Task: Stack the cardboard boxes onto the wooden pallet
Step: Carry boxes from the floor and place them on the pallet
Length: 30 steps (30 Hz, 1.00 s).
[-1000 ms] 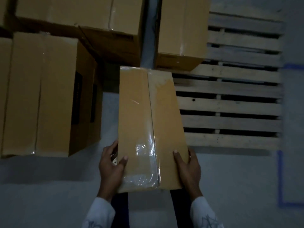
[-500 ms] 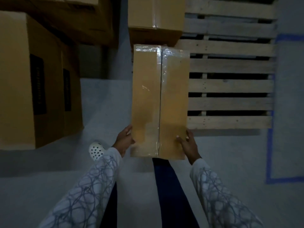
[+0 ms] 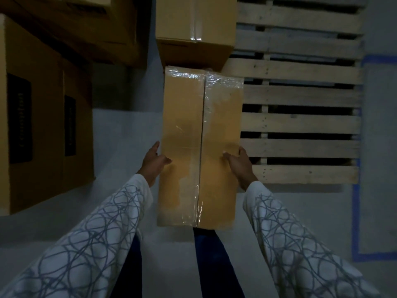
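The taped cardboard box point(image 3: 199, 147) is held lengthwise between both hands, gripped about midway along its long sides and seemingly clear of the floor. The left hand point(image 3: 153, 162) is clamped on its left edge, thumb laid over the top face and a finger stretched forward along the side wall. The right hand point(image 3: 240, 166) is clamped likewise on the opposite edge. Just ahead of the hands, the box's far end meets in view the near face of the placed box point(image 3: 193, 29), which already sits at a corner of the wooden pallet point(image 3: 300, 123); whether the two touch cannot be told. The pallet's bare slats spread out beyond the right hand, with blue floor tape point(image 3: 355, 211) marked past them. Beyond the left hand, the waiting boxes point(image 3: 43, 125) stand stacked on the floor. The task is judged to be at an early stage: one box is seen placed, one is being brought in, and several remain to be moved. The fingers beneath the carried box are hidden, as is its underside, so it cannot be settled whether it already rests on the slats. The placed box and the waiting boxes are cut off by the frame, the black side labels are unreadable, and the dim light blurs finer detail
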Available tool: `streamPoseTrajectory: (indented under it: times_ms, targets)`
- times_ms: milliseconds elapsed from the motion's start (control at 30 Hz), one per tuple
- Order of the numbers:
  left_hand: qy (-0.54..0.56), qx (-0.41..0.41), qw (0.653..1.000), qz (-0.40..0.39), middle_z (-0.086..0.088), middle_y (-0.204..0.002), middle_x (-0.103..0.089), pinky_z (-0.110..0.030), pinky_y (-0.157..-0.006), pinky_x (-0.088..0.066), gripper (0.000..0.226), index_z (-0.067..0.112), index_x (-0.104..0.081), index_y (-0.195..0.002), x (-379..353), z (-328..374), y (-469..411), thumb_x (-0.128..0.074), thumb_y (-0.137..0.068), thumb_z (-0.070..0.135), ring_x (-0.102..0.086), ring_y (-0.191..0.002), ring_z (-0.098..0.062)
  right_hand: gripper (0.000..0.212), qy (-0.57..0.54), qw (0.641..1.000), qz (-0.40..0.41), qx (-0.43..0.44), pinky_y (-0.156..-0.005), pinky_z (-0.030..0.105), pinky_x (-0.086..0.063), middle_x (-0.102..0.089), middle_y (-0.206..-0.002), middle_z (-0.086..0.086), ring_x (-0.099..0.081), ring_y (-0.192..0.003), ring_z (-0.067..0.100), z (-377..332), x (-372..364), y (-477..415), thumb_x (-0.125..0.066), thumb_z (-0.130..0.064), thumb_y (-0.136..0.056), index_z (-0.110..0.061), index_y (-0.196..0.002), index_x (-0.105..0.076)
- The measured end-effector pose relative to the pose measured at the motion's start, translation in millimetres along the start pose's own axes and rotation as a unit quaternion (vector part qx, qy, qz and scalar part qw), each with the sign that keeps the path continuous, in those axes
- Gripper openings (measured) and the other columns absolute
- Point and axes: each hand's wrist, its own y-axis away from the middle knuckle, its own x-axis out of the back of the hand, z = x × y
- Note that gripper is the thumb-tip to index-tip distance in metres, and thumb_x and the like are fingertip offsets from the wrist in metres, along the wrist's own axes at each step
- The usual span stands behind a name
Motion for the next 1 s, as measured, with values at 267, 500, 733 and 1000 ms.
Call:
streamPoseTrajectory:
  times_ms: [267, 500, 733, 1000]
  targets:
    - [0.048, -0.018, 0.999, 0.011, 0.0, -0.108, -0.072, -0.035, -0.08, -0.053, 0.065, 0.026, -0.066, -0.131, -1, 32, 2, -0.054, -0.076, -0.006, -0.065, -0.094, -0.018, 0.054, 0.008, 1.0, 0.019, 0.003, -0.106, 0.049, -0.05, -0.061, -0.136, 0.001, -0.06, -0.118, 0.024, -20, -6, -12, -0.07, -0.039, -0.095, -0.028, -0.144, -0.051]
    - [0.047, -0.03, 0.998, 0.013, 0.003, -0.117, -0.07, -0.03, -0.078, -0.054, 0.071, 0.028, -0.062, -0.135, 7, 61, -9, -0.053, -0.076, -0.011, -0.065, -0.106, -0.019, 0.06, 0.015, 1.0, 0.014, 0.01, -0.106, 0.048, -0.05, -0.06, -0.138, 0.001, -0.059, -0.122, 0.027, -56, -10, -30, -0.071, -0.038, -0.094, -0.026, -0.148, -0.048]
    - [0.037, -0.033, 0.999, 0.002, 0.002, -0.119, -0.071, -0.035, -0.083, -0.054, 0.072, 0.034, -0.063, -0.133, 9, 77, -25, -0.056, -0.077, -0.01, -0.065, -0.111, -0.022, 0.058, 0.002, 1.0, 0.0, 0.011, -0.107, 0.048, -0.05, -0.059, -0.14, 0.001, -0.058, -0.119, 0.024, -76, -12, -44, -0.07, -0.038, -0.095, -0.027, -0.148, -0.048]
    - [0.019, -0.028, 0.999, -0.015, 0.009, -0.111, -0.069, -0.037, -0.094, -0.053, 0.068, 0.044, -0.058, -0.122, 7, 74, -29, -0.055, -0.083, -0.012, -0.064, -0.108, -0.017, 0.082, 0.051, 0.999, -0.009, 0.003, -0.107, 0.053, -0.051, -0.057, -0.144, 0.003, -0.059, -0.125, 0.029, -71, -19, -54, -0.073, -0.056, -0.079, -0.028, -0.149, -0.043]
